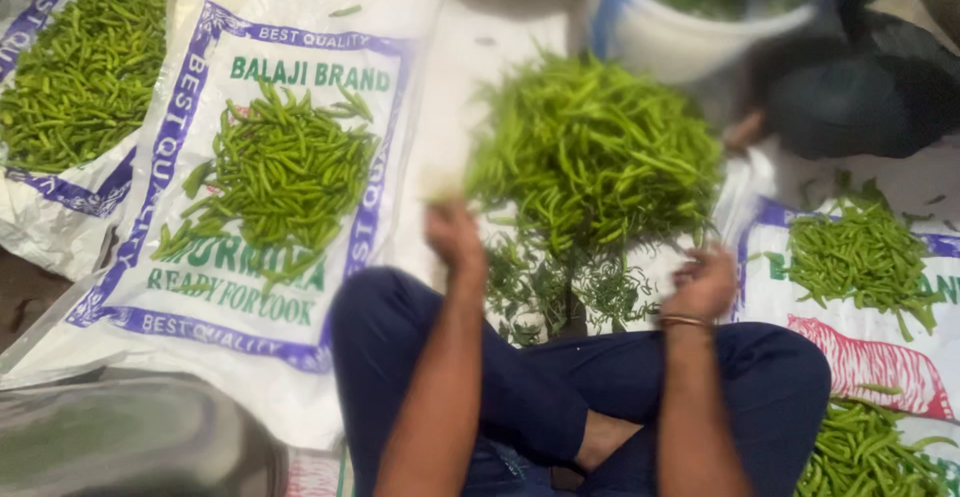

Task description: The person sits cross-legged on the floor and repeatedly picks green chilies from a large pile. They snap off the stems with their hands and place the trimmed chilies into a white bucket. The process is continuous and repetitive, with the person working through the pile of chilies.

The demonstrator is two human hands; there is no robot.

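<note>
Chilli heap: a big mound of green chillies (592, 147) lies on the floor sacks, just ahead of both hands and between them.
Left grip: the left hand (452, 234) is raised at the near left edge of the heap, blurred; fingers look drawn together, but whether they pinch a chilli cannot be told.
Right grip: the right hand (703, 282) sits at the near right edge of the heap, fingers curled narrow into a loose fist; what it holds, if anything, is hidden. A thin bangle (684, 321) rings the wrist.
Stems: a scatter of thin green stalks (560, 292) lies between the two hands, just under the heap.
Left pile: a smaller pile of chillies (280, 182) rests on a printed white sack (180, 287), well to the left of the left grip.
Right pile: more chillies (858, 252) lie on another sack, right of the right grip.
Bucket: a white bucket (690, 37) of chillies stands beyond the heap.
Legs: crossed, in dark blue trousers (520, 387), beneath both wrists.
</note>
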